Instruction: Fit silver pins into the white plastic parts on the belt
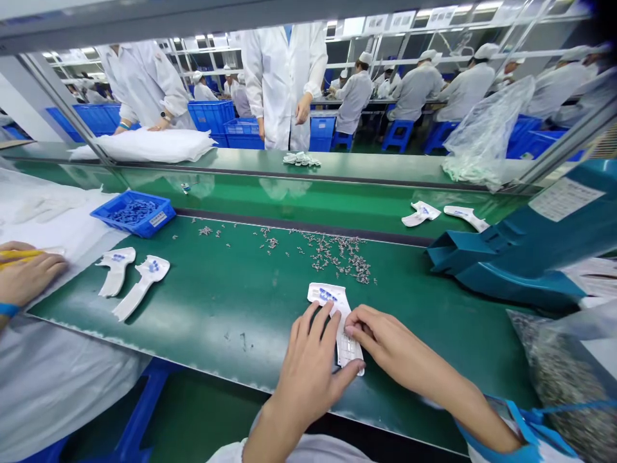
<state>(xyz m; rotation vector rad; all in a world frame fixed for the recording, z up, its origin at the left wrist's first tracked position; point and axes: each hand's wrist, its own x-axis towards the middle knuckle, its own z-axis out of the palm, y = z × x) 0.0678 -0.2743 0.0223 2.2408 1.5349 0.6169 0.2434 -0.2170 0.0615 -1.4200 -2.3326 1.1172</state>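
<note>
A small white flat piece with blue print lies on the green belt near the front edge. My left hand rests on it with fingers spread and the thumb under its lower end. My right hand comes in from the right, its fingertips pinched together on the piece's middle. Just beyond the piece, several tiny grey metal parts lie scattered over the belt.
Two white pieces lie at the left, two more on the far lane. A blue tray holds small parts. A teal chute stands at the right. A co-worker's hand rests at far left; people in white coats work behind.
</note>
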